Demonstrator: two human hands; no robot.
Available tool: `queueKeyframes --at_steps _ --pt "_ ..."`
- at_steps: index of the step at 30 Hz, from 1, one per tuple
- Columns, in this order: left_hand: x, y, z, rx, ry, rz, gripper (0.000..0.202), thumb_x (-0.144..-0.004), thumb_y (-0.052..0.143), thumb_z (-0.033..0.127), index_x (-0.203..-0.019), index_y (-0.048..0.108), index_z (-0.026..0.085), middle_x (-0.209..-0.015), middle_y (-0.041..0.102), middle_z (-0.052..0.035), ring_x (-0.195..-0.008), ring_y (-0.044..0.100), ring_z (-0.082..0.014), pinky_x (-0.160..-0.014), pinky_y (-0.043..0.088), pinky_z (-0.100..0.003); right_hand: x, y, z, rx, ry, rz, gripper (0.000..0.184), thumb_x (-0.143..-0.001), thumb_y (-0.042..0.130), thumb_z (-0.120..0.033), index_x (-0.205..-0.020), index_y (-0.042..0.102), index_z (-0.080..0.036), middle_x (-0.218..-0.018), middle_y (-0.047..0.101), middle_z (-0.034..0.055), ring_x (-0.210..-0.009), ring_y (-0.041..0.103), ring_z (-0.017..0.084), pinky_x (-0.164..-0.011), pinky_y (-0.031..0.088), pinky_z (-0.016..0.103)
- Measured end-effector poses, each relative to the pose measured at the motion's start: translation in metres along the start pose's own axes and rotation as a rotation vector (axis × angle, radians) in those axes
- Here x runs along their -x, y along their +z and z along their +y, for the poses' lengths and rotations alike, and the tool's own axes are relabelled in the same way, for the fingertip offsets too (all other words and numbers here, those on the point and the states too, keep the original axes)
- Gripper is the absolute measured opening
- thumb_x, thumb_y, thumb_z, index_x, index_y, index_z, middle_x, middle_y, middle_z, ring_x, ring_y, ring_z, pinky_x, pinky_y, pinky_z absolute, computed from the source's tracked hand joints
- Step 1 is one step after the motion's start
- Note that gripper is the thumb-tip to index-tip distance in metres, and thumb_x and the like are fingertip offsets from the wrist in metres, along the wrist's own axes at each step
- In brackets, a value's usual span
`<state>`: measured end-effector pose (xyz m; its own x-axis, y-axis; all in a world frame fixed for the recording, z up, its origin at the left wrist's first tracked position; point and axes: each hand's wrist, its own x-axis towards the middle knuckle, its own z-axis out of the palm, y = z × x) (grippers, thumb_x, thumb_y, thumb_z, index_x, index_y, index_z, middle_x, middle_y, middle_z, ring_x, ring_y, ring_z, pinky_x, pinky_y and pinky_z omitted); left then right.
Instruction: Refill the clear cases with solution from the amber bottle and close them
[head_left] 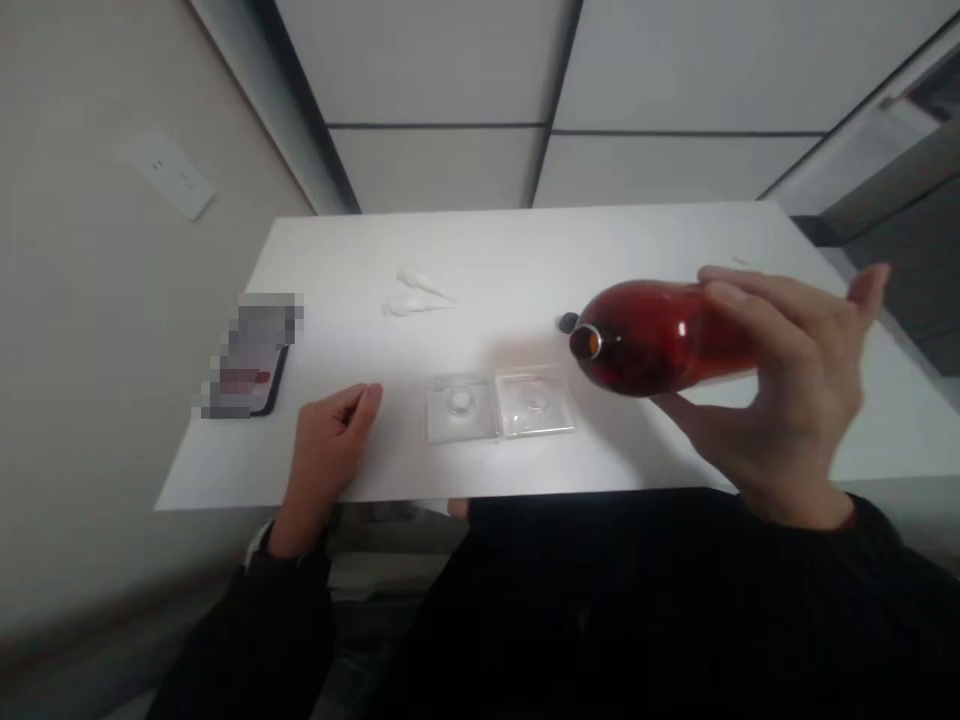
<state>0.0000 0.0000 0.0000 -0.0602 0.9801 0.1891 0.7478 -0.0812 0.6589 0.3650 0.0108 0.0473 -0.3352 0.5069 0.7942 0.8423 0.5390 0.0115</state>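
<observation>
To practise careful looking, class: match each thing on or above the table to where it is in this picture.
Things:
1. Red bottle
2. Phone
3. Clear plastic tray
4. White droppers

Places:
A. Far part of the table, beyond the tray
B. Held up in the right hand
C. On the table, left of the left hand
D. Middle of the table, between the hands

Pairs: 1-B, 2-C, 3-D, 4-A

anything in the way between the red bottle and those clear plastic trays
Nothing visible stands between them. The red bottle in the right hand has its mouth just beyond and to the right of the clear plastic trays. A small dark cap lies on the table farther back, off to the side.
</observation>
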Motion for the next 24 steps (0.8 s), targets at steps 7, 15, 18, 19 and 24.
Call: queueKeyframes --at_steps 7,15,18,19,24 --pt "0.000 0.001 0.000 0.029 0.039 0.018 0.044 -0.095 0.049 0.042 -0.060 0.032 0.023 -0.056 0.028 0.0053 -0.053 0.032 -0.0121 -0.055 0.024 -0.029 -0.048 -0.031 0.003 -0.262 0.198 0.084 0.078 -0.086 0.082 -0.045 -0.154 0.046 -0.030 -0.147 0.058 0.0085 -0.127 0.064 0.031 -0.115 0.050 0.052" --pt "-0.001 -0.016 0.031 0.023 0.224 -0.061 0.036 -0.095 0.051 0.048 -0.115 0.062 0.019 -0.115 0.070 -0.0094 -0.096 0.067 -0.0206 -0.086 0.055 -0.034 0.021 0.020 0.010 -0.464 0.611 0.113 0.089 -0.075 0.082 -0.059 -0.148 0.043 -0.026 -0.143 0.061 0.0137 -0.123 0.065 0.036 -0.103 0.054 0.059" --pt "-0.005 -0.020 0.062 -0.033 0.366 -0.184 0.053 -0.094 0.059 0.052 -0.138 0.055 0.022 -0.143 0.061 -0.0125 -0.127 0.061 -0.0273 -0.115 0.045 -0.047 0.042 0.028 0.000 -0.498 0.733 0.116 0.085 -0.074 0.083 -0.055 -0.145 0.046 -0.026 -0.138 0.066 0.0138 -0.122 0.066 0.037 -0.102 0.054 0.059" --pt "-0.007 -0.019 0.073 -0.075 0.417 -0.245 0.059 -0.094 0.061 0.053 -0.143 0.052 0.022 -0.149 0.058 -0.0135 -0.135 0.057 -0.0294 -0.120 0.041 -0.050 0.046 0.028 -0.002 -0.511 0.742 0.110 0.085 -0.073 0.083 -0.054 -0.145 0.047 -0.025 -0.139 0.065 0.0145 -0.123 0.066 0.037 -0.103 0.053 0.060" --pt "-0.018 0.000 0.111 -0.262 0.466 -0.493 0.095 -0.081 0.080 0.056 -0.158 0.037 0.018 -0.161 0.049 -0.0191 -0.149 0.047 -0.0356 -0.125 0.035 -0.051 0.052 0.019 -0.003 -0.573 0.771 0.078 0.086 -0.070 0.085 -0.050 -0.144 0.049 -0.025 -0.142 0.064 0.0159 -0.127 0.064 0.038 -0.108 0.049 0.062"
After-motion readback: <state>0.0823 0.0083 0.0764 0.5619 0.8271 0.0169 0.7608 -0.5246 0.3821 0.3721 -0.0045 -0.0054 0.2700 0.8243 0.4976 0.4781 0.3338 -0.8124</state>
